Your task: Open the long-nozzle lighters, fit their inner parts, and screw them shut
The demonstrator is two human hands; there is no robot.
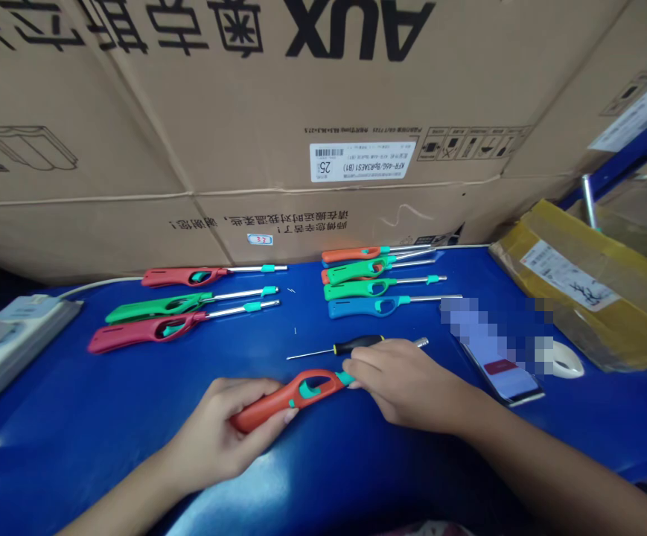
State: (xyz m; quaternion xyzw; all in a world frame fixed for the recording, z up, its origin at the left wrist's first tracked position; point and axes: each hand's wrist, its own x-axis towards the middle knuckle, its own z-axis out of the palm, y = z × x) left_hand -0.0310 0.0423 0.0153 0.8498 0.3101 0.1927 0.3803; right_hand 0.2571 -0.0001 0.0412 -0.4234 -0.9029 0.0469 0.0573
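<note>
An orange long-necked gas lighter (267, 406) with a green trigger lies across both my hands, just above the blue tabletop. My left hand (222, 432) wraps round its handle, thumb along the near side. The fingers of my right hand (395, 380) pinch the green collar at the neck, and the metal tube passes under them, its tip showing beyond. Just behind the lighter lies a screwdriver (357, 345) with a black and yellow handle, partly covered by my right hand.
Red and green lighters (161, 309) lie at the back left; several more lighters (365, 288) are grouped at back centre. A power strip (13, 342) sits at the left, a phone (496, 365) at the right. Cardboard (234, 156) walls the back; a yellow-taped box (591, 290) stands right.
</note>
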